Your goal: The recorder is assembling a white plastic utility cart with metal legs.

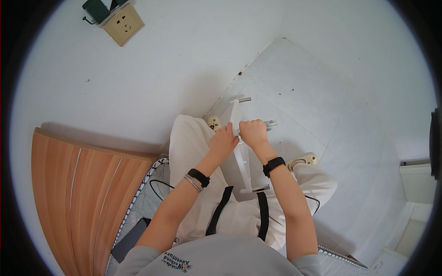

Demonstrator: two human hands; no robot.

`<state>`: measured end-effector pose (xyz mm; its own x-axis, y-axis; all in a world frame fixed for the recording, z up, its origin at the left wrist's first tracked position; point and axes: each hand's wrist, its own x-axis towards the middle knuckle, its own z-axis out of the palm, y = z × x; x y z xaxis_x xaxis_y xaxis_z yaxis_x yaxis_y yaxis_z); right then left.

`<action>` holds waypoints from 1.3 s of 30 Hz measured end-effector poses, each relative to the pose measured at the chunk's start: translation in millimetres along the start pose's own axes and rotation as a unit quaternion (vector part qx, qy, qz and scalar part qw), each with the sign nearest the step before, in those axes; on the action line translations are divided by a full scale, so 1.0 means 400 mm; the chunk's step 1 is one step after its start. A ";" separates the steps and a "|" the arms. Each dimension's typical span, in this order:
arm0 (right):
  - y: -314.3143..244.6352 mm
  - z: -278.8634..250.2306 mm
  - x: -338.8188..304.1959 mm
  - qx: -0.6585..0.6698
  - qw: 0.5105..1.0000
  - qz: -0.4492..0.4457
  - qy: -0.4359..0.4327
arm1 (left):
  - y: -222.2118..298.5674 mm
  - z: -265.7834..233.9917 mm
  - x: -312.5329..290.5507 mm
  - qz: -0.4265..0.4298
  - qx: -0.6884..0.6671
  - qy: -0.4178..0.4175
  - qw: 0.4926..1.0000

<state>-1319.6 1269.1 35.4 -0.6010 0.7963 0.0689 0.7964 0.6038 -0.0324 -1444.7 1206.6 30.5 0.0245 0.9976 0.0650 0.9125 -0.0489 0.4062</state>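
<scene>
A long white bar [242, 161] stands between my knees, with short shiny metal pieces at its upper end [244, 99] and lower end [260, 188]. My left hand [224, 139] is closed around the middle of this bar, fingers over its left side. Just to the right, my right hand [253, 133] is balled in a fist against the bar. Out of its right side sticks the rounded end of a grey fitting [270, 124], which looks like a caster wheel. My fingers hide where the fitting meets the bar.
Two cream shoes [214, 123] rest on the grey tiled floor [317, 110]. A wood-coloured panel [87, 184] leans on the left, beside a dark grey flat object [130, 241]. The white wall [138, 83] carries a beige socket [123, 25]. White boxy pieces [416, 184] stand at the far right.
</scene>
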 end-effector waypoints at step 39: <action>-0.006 0.002 -0.106 0.041 0.999 0.007 0.018 | 0.029 -0.023 -0.051 0.007 -0.056 -0.065 0.996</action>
<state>-1296.2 1233.8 31.9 -0.5855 0.8040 0.1039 0.7960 0.5944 -0.1142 -1438.4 1185.3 42.4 0.0968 0.9943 -0.0438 0.8607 -0.0615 0.5054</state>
